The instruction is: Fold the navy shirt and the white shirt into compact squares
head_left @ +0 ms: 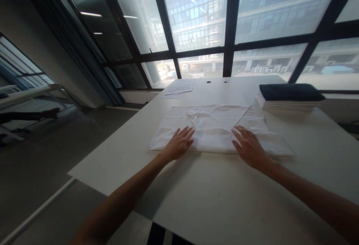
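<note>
A white garment (215, 121), perhaps a shirt, lies spread and partly folded on the white table (213, 192). Wrinkles gather near its middle, and a diagonal edge runs across its right part. My left hand (181, 142) rests palm down on the near left portion of the cloth, fingers stretched out. Over the near right portion, my right hand (248, 146) lies with its fingers spread, fingertips at the cloth's diagonal edge. Neither hand grips the fabric. What lies under the palms is hidden.
At the back right, a dark blue folded cloth (291, 92) tops a stack of white folded cloths (288, 105). Paper sheets (181, 88) lie at the back left. A small dark round object (208, 82) sits near the far edge. Large windows (196, 17) stand behind.
</note>
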`<state>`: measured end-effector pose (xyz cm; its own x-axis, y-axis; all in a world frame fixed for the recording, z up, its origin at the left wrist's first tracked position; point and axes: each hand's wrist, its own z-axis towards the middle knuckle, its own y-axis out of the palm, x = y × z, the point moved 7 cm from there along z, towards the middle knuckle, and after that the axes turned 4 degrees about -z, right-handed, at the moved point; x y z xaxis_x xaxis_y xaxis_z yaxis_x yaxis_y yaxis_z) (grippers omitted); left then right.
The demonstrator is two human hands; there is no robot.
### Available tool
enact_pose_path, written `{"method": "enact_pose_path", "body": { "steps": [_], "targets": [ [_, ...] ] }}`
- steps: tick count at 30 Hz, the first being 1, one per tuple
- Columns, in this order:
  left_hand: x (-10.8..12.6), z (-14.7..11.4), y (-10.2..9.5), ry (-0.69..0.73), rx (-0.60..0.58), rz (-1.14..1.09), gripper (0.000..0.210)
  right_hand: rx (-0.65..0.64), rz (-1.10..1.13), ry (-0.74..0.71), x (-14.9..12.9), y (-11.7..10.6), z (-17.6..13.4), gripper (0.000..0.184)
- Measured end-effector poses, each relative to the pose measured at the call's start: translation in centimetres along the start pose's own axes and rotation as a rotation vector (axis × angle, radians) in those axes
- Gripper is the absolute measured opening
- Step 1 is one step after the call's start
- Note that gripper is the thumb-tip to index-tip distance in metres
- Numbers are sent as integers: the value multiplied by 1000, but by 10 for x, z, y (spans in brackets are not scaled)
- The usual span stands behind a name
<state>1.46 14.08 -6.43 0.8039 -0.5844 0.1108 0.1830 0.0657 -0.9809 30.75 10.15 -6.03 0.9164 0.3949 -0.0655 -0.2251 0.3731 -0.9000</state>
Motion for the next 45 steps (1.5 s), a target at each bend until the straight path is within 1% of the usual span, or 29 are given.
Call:
{"method": "enact_pose_path", "body": {
  "steps": [2, 3, 5, 7, 10, 12, 14, 17, 20, 22, 24, 27, 29, 30, 31, 33, 34, 35, 37, 38, 40, 42, 45],
  "targets": [
    [21, 13, 23, 40, -101, -32, 59, -91, 96, -69, -44, 21, 19, 55],
    [27, 17, 32, 39, -126, -36, 60, -125, 129, -99, -62, 31, 28, 57],
    [29, 20, 44, 25, -137, -27, 61, -192, 170, -122, -89, 50, 40, 59],
    [26, 20, 50, 7, -134, -17, 62, -234, 187, -133, -103, 63, 47, 61],
    [8, 16, 51, -75, -157, -21, 64, -258, 182, -161, -103, 70, 46, 63],
    [-12, 11, 49, -162, -173, -25, 62, -277, 163, -167, -91, 70, 41, 65],
    [-35, 2, 46, -233, -158, -12, 59, -290, 140, -154, -71, 68, 34, 67],
    [-70, -21, 36, -315, -75, 39, 57, -270, 100, -107, -31, 64, 19, 66],
    [-101, -51, 27, -386, 7, 93, 57, -233, 23, -53, 17, 59, -4, 66],
    [-118, -68, 22, -421, 28, 117, 58, -204, -50, -21, 48, 56, -20, 65],
    [-133, -83, 17, -460, 27, 135, 58, -173, -116, -4, 74, 51, -34, 65],
    [-146, -93, 10, -522, -3, 144, 57, -127, -182, 22, 98, 43, -47, 64],
    [-141, -90, 3, -543, 0, 155, 57, -111, -205, 31, 102, 40, -51, 63],
    [-132, -86, -1, -538, 26, 163, 57, -108, -212, 30, 102, 39, -51, 62],
    [-120, -79, -4, -511, 61, 164, 57, -106, -216, 30, 101, 38, -51, 62],
    [-84, -62, -5, -382, 108, 128, 58, -100, -220, 27, 98, 37, -50, 61],
    [-64, -54, 0, -285, 85, 84, 59, -93, -223, 28, 96, 36, -49, 60],
    [-45, -48, 7, -199, 38, 38, 60, -84, -225, 30, 95, 34, -49, 60],
    [-20, -42, 23, -129, -67, -33, 64, -71, -223, 24, 94, 32, -50, 59],
    [-15, -42, 29, -134, -103, -56, 65, -68, -214, 16, 94, 31, -51, 58],
    [-13, -45, 36, -171, -132, -83, 68, -71, -178, -14, 92, 30, -51, 57],
    [-17, -48, 38, -189, -135, -91, 69, -90, -115, -79, 89, 29, -50, 55],
    [-21, -50, 35, -198, -134, -81, 66, -184, 4, -232, 78, 30, -48, 53]
  ]
}}
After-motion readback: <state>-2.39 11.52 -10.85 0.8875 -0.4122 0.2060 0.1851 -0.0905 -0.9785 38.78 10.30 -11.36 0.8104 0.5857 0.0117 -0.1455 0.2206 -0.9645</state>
